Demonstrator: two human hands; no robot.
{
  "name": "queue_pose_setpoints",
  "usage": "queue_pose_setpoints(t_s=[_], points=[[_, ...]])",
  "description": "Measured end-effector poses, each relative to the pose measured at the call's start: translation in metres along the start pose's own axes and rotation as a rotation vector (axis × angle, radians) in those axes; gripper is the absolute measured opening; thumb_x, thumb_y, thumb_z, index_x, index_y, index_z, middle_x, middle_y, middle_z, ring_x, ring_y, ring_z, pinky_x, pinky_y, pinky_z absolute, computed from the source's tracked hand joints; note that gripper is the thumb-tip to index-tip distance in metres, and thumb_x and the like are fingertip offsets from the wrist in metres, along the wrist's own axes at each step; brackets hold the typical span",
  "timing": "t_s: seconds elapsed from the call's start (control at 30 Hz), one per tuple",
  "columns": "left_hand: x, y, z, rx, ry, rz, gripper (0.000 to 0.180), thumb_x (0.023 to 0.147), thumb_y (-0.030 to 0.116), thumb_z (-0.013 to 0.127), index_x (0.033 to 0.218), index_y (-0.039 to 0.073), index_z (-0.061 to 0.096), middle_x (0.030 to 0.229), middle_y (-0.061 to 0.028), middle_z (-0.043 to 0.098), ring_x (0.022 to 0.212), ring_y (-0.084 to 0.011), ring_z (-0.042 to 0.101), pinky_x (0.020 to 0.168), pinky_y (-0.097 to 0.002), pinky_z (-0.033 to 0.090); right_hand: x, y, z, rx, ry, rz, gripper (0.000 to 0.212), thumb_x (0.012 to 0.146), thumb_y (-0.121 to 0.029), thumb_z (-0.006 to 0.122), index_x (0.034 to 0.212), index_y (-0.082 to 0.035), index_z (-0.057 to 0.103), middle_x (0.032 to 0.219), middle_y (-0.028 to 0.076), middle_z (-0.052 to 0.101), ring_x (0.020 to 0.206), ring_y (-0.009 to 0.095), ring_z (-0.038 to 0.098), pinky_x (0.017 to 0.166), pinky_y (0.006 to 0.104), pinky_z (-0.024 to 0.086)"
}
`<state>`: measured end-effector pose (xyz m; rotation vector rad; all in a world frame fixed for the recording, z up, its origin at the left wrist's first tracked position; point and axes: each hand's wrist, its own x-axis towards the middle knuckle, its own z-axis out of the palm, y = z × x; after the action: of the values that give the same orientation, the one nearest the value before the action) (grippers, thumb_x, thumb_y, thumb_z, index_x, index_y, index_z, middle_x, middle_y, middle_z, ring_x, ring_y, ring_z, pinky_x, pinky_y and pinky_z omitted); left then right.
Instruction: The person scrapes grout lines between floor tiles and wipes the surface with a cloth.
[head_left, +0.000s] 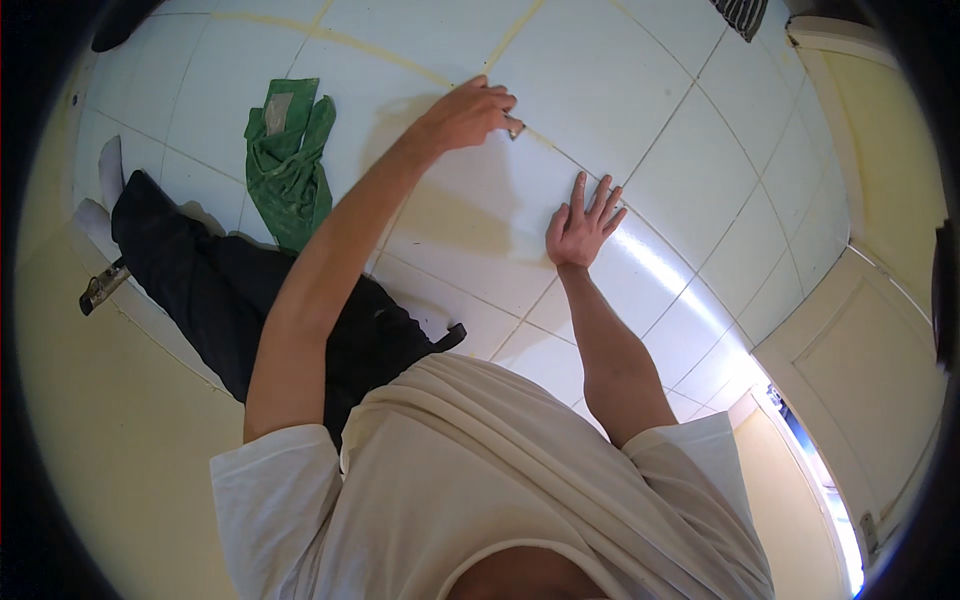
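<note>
My left hand (pixel 466 114) is closed over the white tiled floor (pixel 620 110) at a joint between tiles. From its fingers pokes the end of a small tool (pixel 514 127), pale and brownish; the rest is hidden in the hand, so its kind is unclear. Yellow filler (pixel 350 42) runs along several joints beyond this hand. My right hand (pixel 585 222) lies flat on the tiles, fingers spread, holding nothing. A crumpled green cloth (pixel 290 165) with a greyish patch rests on the floor to the left of my left forearm.
My legs in black trousers (pixel 200 290) stretch to the left along a yellowish wall (pixel 110 420). Beside the pale socks lies a dark and silvery tool (pixel 103 287). A pale door (pixel 850 370) stands at the right. Striped fabric (pixel 741 14) shows at the far edge.
</note>
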<state>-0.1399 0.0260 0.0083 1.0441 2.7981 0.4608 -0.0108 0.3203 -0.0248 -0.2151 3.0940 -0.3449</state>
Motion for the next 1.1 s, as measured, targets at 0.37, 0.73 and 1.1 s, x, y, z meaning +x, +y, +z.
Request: queue_pose_setpoints(t_s=[0.37,0.73,1.1], points=[[0.003,0.005,0.007,0.041,0.059,0.012,0.046,0.081,0.000,0.067,0.113,0.031,0.079,0.099,0.0049,0.066,0.103,-0.0134,0.061,0.088,-0.0344,0.043,0.001,-0.004,0.001,-0.019,-0.003,-0.006,0.066,0.096,-0.028,0.047,0.162,-0.021,0.040,0.172,0.020,0.018,0.159,0.047,0.008,0.124,0.0685,0.002],[-0.010,-0.005,-0.008,0.114,-0.047,-0.052,0.048,0.084,-0.001,0.065,0.117,0.032,0.078,0.097,0.0023,0.063,0.103,-0.0160,0.060,0.089,-0.0359,0.044,0.001,-0.003,0.000,0.001,-0.001,-0.009,0.066,0.097,-0.029,0.046,0.162,-0.021,0.039,0.173,0.021,0.017,0.159,0.047,0.007,0.124,0.0691,0.001],[0.023,0.028,0.011,0.039,-0.025,0.047,0.044,0.084,0.000,0.064,0.107,0.034,0.078,0.091,0.0049,0.064,0.098,-0.0134,0.061,0.085,-0.0354,0.044,0.000,0.000,0.001,-0.020,-0.001,0.001,0.066,0.097,-0.028,0.046,0.162,-0.021,0.040,0.173,0.021,0.018,0.160,0.046,0.008,0.124,0.0681,0.002]])
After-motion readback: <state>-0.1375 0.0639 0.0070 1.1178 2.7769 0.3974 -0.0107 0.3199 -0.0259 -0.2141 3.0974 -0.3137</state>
